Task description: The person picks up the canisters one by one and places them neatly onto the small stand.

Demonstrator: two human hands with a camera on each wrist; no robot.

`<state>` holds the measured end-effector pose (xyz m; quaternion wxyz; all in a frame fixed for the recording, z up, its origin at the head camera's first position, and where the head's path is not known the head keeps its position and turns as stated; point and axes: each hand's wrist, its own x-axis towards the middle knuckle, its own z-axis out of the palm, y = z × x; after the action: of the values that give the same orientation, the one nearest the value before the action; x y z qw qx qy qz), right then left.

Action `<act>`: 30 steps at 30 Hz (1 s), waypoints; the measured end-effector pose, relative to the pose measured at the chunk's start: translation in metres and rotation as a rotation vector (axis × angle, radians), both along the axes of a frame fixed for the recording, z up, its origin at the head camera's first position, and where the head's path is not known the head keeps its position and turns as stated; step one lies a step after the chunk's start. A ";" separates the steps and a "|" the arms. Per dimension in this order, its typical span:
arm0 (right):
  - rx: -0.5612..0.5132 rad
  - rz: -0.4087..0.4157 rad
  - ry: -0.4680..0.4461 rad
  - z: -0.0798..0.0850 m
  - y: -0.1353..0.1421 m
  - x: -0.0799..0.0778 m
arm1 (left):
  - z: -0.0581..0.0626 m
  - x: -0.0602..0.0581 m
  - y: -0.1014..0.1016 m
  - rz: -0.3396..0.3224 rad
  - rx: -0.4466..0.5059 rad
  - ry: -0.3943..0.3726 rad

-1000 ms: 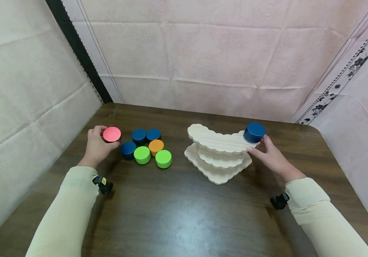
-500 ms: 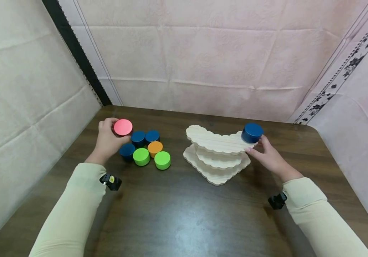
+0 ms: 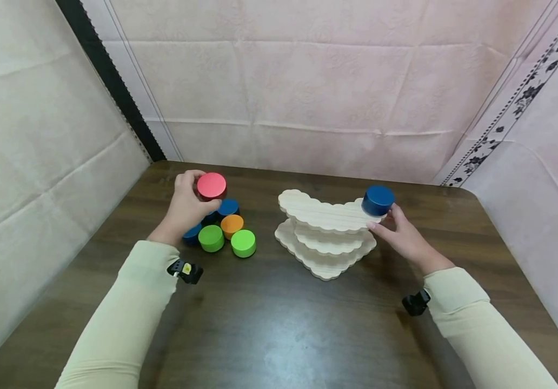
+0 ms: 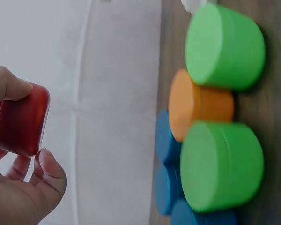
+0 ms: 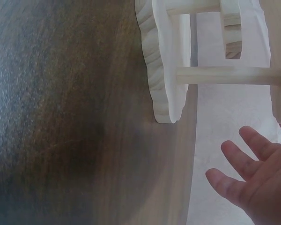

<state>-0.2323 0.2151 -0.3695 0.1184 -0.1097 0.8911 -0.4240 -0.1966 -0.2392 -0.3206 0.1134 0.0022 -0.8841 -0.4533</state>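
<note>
The left arm (image 3: pixel 125 308), in a pale cream cloth sleeve (image 3: pixel 108 340), reaches forward, its bare left hand (image 3: pixel 187 208) raised with thumb and fingers curled in a grip. The right arm (image 3: pixel 493 346), sleeved alike, slants forward and inward; its bare right hand (image 3: pixel 407 240) pinches, while three fingers (image 5: pixel 241 161) spread apart in the right wrist view.

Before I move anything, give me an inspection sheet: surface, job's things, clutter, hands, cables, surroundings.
Surface: dark, shiny wooden table.
Job's things: red cylinder, held off the table; pale tiered stand, blue cylinder on its top tier's right end; grouped on the table, two green cylinders, an orange cylinder, three partly hidden blue cylinders.
Clutter: nothing seen.
Hands: left hand grips the red cylinder; right hand holds the stand's right side.
Cables: nothing seen.
Surroundings: pale cloth walls, dark band left, floral strip right.
</note>
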 end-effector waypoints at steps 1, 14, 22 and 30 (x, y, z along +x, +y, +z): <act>0.001 0.000 0.003 0.000 0.000 0.000 | 0.002 0.000 0.003 -0.007 0.002 -0.001; -0.002 -0.001 0.002 0.001 -0.001 0.001 | 0.017 -0.009 0.061 -0.116 0.065 0.001; -0.015 -0.005 -0.015 -0.003 0.001 0.000 | 0.016 -0.015 0.109 -0.233 0.072 0.018; -0.030 -0.014 -0.009 -0.002 0.000 0.001 | 0.016 -0.019 0.149 -0.307 0.081 -0.005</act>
<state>-0.2312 0.2149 -0.3713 0.1178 -0.1032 0.8849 -0.4386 -0.2152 -0.0902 -0.3043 0.0402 -0.1271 -0.8553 -0.5008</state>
